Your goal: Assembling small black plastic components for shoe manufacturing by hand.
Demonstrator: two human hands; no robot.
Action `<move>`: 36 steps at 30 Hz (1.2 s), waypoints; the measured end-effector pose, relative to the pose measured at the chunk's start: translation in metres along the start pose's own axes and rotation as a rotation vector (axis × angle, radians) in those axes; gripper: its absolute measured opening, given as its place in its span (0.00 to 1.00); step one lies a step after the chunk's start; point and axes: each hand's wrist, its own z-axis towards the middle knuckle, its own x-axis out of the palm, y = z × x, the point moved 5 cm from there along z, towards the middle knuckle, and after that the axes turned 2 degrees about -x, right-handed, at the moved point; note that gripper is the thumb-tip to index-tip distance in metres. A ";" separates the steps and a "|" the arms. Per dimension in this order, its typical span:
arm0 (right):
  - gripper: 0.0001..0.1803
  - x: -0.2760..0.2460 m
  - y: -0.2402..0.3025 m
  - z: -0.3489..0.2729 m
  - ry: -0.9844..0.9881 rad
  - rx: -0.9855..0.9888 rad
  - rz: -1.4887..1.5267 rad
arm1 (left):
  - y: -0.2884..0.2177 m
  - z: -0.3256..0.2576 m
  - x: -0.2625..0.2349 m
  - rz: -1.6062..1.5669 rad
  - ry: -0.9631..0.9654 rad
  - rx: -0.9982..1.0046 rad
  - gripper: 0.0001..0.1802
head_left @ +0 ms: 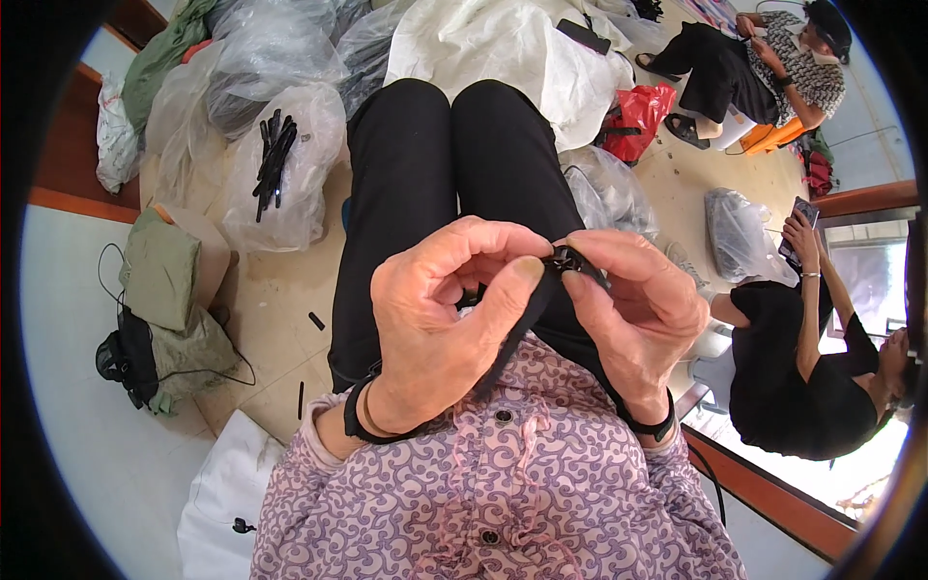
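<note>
Above my lap, my left hand (440, 309) and my right hand (643, 314) meet, each with thumb and forefinger pinched. Between them is a narrow black strip (520, 333), with a small dark shiny piece at its upper end, too small to name. The left thumb and forefinger press one side of that end. My right fingertips grip its curled other side. From there the strip's tail hangs down behind my left thumb toward my patterned shirt (483, 483). A bundle of similar black strips (275, 164) lies on a clear plastic bag (307, 208) beyond my left knee.
White cloth (464, 48) is spread beyond my knees, beside large plastic bags (266, 72). A red bag (640, 121) lies at the far right. Two people sit to my right, one (802, 377) holding a phone (804, 217). Green bundles (159, 271) and a cable stand at left.
</note>
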 end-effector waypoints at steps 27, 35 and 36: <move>0.14 0.004 -0.020 -0.008 -0.072 0.181 0.185 | 0.021 0.004 0.003 -0.305 0.132 -0.226 0.13; 0.13 -0.001 -0.017 -0.005 -0.040 0.163 0.137 | 0.016 0.005 0.003 -0.168 0.195 -0.249 0.14; 0.13 0.000 -0.015 -0.003 -0.013 0.115 0.068 | 0.015 0.005 0.002 -0.151 0.193 -0.281 0.14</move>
